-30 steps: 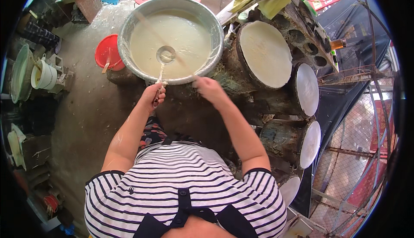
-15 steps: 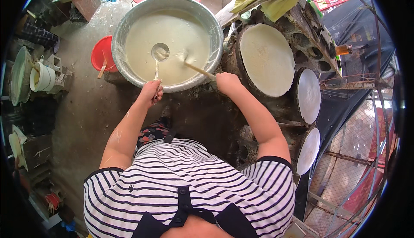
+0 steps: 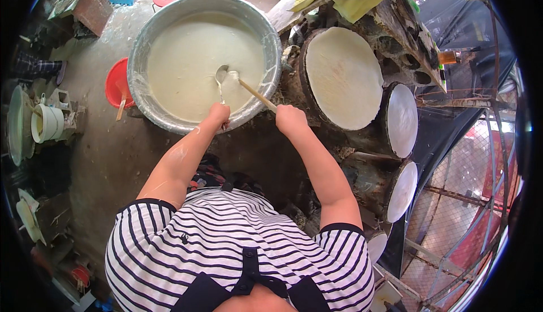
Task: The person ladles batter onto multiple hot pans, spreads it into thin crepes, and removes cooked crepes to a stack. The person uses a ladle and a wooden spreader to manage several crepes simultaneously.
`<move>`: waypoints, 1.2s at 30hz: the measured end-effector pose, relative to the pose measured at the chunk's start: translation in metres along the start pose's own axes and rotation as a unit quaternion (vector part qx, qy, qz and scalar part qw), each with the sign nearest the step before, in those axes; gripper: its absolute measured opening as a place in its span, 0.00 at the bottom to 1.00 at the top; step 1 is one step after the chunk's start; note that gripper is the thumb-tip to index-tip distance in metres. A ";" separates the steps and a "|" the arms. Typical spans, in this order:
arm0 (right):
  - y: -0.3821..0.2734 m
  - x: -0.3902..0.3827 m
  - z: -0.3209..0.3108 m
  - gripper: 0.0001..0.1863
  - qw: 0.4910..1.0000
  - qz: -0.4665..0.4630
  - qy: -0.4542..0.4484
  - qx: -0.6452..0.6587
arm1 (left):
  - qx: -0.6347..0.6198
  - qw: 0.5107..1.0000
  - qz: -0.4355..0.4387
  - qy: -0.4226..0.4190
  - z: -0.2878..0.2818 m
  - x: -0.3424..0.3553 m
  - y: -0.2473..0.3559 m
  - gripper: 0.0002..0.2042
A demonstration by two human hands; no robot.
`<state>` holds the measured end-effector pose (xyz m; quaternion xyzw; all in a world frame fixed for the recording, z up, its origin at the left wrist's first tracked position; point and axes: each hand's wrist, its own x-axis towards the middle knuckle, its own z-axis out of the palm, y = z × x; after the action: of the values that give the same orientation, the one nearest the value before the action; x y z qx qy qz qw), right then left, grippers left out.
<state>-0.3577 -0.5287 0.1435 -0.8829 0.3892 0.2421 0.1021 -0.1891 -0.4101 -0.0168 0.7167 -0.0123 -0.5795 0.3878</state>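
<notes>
A wide grey metal tub [image 3: 139, 69] holds pale, creamy liquid [image 3: 186, 57]. My left hand [image 3: 220, 115] is closed on the handle of a metal ladle [image 3: 222, 74], whose head sits in the liquid, right of the middle. My right hand [image 3: 289, 121], at the tub's lower right rim, grips a wooden stick [image 3: 257, 96]; its far end is in the liquid beside the ladle head, coated with batter. Right of the tub, a big round griddle bears a pale flat sheet [image 3: 341, 77].
Smaller round griddles [image 3: 400, 121] line the right. A red bucket [image 3: 116, 77] with a wooden paddle stands left of the tub; a white bucket [image 3: 52, 124] is farther left. Yellow cloths [image 3: 359, 3] lie at the back right. A person's leg [image 3: 39, 69] shows at far left.
My left hand has moved right and up with the ladle, its head shifting toward the stick. My right hand went rightward, then slightly back and down. The view has shifted.
</notes>
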 end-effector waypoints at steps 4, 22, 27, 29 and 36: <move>0.011 0.001 0.002 0.10 0.996 -0.009 -0.044 0.071 | -0.147 0.985 -0.058 -0.068 0.007 0.000 0.009 0.08; 0.108 -0.171 -0.227 0.13 0.985 -0.120 0.094 0.075 | -0.490 0.772 0.177 -0.364 -0.004 -0.283 0.131 0.11; 0.119 -0.212 -0.245 0.14 0.933 -0.174 0.303 -0.084 | -0.279 0.866 0.348 -0.228 -0.012 -0.351 0.143 0.14; 0.129 -0.184 -0.199 0.14 0.908 -0.203 0.361 -0.067 | -0.289 0.878 0.341 -0.171 -0.006 -0.349 0.131 0.14; 0.114 -0.118 -0.068 0.07 0.954 -0.185 0.223 -0.074 | -0.419 0.881 0.067 -0.210 -0.034 -0.191 0.031 0.07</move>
<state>-0.4867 -0.5559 0.2623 -0.9760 0.2131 0.0437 -0.0099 -0.2103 -0.3241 0.1587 0.3464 0.1027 -0.6401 0.6780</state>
